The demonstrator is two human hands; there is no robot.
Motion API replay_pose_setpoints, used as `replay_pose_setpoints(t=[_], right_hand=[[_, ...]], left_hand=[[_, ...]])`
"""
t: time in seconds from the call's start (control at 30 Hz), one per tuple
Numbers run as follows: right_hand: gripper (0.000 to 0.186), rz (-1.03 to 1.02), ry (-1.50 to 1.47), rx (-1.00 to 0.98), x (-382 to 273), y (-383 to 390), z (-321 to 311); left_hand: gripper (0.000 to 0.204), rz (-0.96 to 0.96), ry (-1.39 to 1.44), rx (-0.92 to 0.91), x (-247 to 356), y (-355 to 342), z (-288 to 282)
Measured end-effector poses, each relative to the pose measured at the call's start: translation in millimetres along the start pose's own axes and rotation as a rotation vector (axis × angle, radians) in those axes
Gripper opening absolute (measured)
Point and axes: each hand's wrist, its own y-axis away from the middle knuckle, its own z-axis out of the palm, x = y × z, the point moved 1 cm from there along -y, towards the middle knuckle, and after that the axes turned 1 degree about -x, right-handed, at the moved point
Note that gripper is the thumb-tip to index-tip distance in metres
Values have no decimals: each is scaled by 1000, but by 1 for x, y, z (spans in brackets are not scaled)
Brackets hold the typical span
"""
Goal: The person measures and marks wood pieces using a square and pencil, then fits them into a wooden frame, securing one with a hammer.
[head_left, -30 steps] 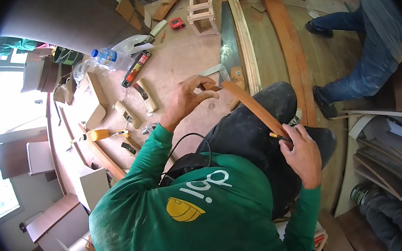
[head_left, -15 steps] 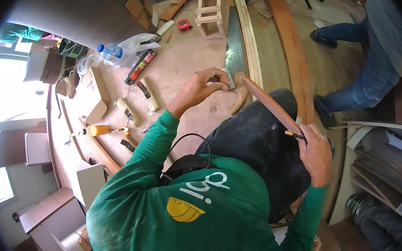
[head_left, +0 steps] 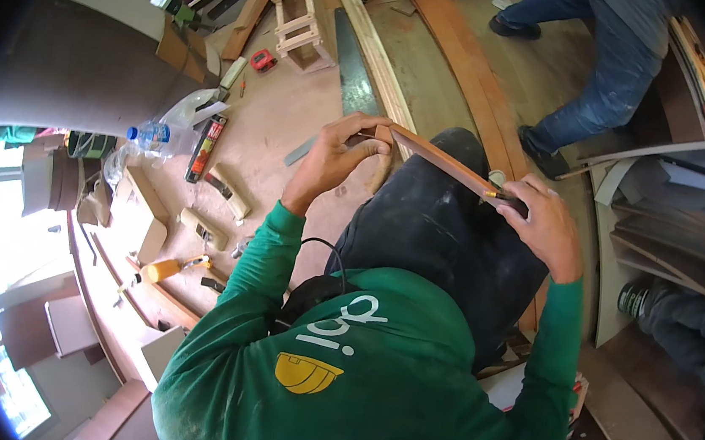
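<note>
A long, narrow wooden strip (head_left: 447, 165) stretches between my two hands above my dark-trousered knee. My left hand (head_left: 335, 155) grips its left end between thumb and fingers, beside a small brown wooden block (head_left: 384, 135). Left of that hand, a flat grey metal strip (head_left: 298, 152) sticks out; whether it joins the block is hidden by the fingers. At the other end, my right hand (head_left: 545, 226) is closed around the wooden strip. A dark pencil (head_left: 503, 198) with a yellowish tip pokes out between its fingers.
Left on the work surface lie wooden hand planes (head_left: 203, 228), a sealant tube (head_left: 205, 148), a water bottle (head_left: 148, 134) and a yellow-handled tool (head_left: 162, 270). Farther off are a red tape measure (head_left: 263, 60), a wooden frame (head_left: 299, 24) and a handsaw blade (head_left: 354, 72). Another person's legs (head_left: 595, 82) stand at right.
My left hand has closed on the strip's left end, and the metal strip now shows on its left. The wooden strip lies flatter, its right end raised. The whole view has shifted.
</note>
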Motion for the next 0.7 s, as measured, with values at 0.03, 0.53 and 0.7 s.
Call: replay_pose_setpoints(t=[0.03,0.53,0.7], right_hand=[[33,12,-15,1,3,1,-1],[28,410,-86,241,52,122,-23],[43,636,-352,673,77,160,18]], left_hand=[[32,3,-19,-16,4,-1,2],[25,10,-271,-404,25,-29,54],[21,86,-480,-410,20,-37,69]])
